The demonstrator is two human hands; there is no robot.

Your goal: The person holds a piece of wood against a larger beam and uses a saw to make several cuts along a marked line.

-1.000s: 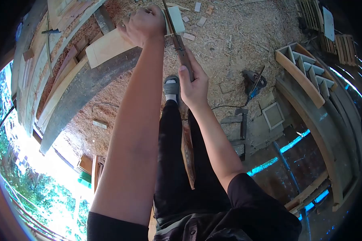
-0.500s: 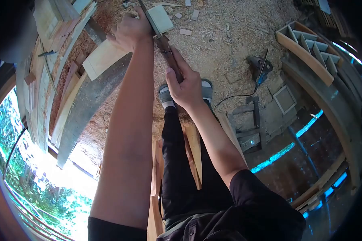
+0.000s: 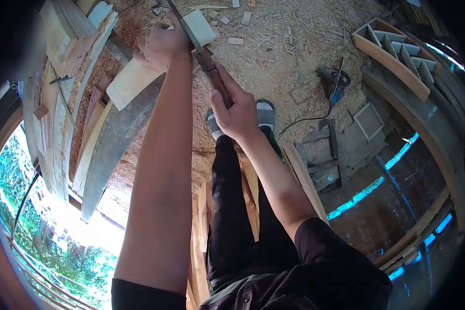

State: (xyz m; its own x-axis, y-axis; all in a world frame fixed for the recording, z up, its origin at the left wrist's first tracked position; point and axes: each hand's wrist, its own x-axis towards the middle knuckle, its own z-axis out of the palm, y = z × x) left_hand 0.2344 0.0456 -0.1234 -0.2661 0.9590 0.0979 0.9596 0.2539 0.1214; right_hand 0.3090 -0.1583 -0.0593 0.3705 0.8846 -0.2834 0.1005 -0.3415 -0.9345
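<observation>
Lying across a grey curved beam (image 3: 120, 135), the pale, flat wooden board (image 3: 139, 75) sits near the top of the view, its far end reaching out over the sawdust-covered floor (image 3: 289, 46). The left hand (image 3: 160, 45) is pressed down on the board with fingers curled over its far edge, pinning it in place. The right hand (image 3: 236, 111) is clamped around the dark wooden handle of a long-bladed hand tool (image 3: 204, 54), which looks like a saw or large knife; its thin blade crosses the board just beside the left hand's fingers. Whether the blade is already in the wood is hard to tell at this angle.

Below the hands, two feet in grey sandals (image 3: 263, 112) stand on the shavings, close under the tool's line of travel. Small pale wood offcuts (image 3: 236, 40) lie scattered on the floor beyond the board. A corded power tool (image 3: 334, 81) rests on the floor to the right, its cable trailing towards the feet, and a curved wooden frame with slats (image 3: 392, 54) sits at the far right.

The main risk, as I judge it, is the blade slipping sideways into the left fingers, since they lie so near it; a board pinned by only one hand could also shift on the rounded beam.
</observation>
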